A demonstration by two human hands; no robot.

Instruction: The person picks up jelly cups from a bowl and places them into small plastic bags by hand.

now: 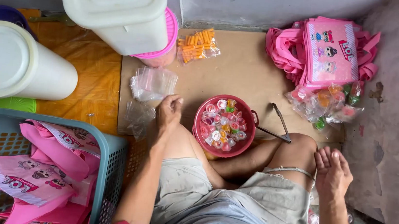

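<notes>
The person sits on the floor with knees drawn up, and the left hand (168, 111) reaches forward toward the stack of small clear plastic bags (152, 82) lying on the brown cardboard sheet (242, 72); its fingers are curled in a loose grip near the bags' lower edge, and whether a bag is pinched between them cannot be told from here. The right hand (333, 171) rests open and empty beside the right knee, palm up, holding nothing. Between the legs stands a red bowl (200, 114) filled with small jelly cups in mixed colours — it looks close to full, so most of that stock is as yet unpacked. Just beside the bowl, near the knee, lies a pair of metal tongs (280, 127), untouched. Judged from how things lie, some packing is already done: a small heap of filled clear packets (324, 107) sits at the foot of a pile of pink printed tote bags (332, 51) at the far right, and a packet of orange snacks (198, 44) lies near the wall. More pink totes fill the grey-blue basket (106, 166) at the left — whether these are finished or waiting cannot be told. White lidded containers (122, 7) stand behind.
</notes>
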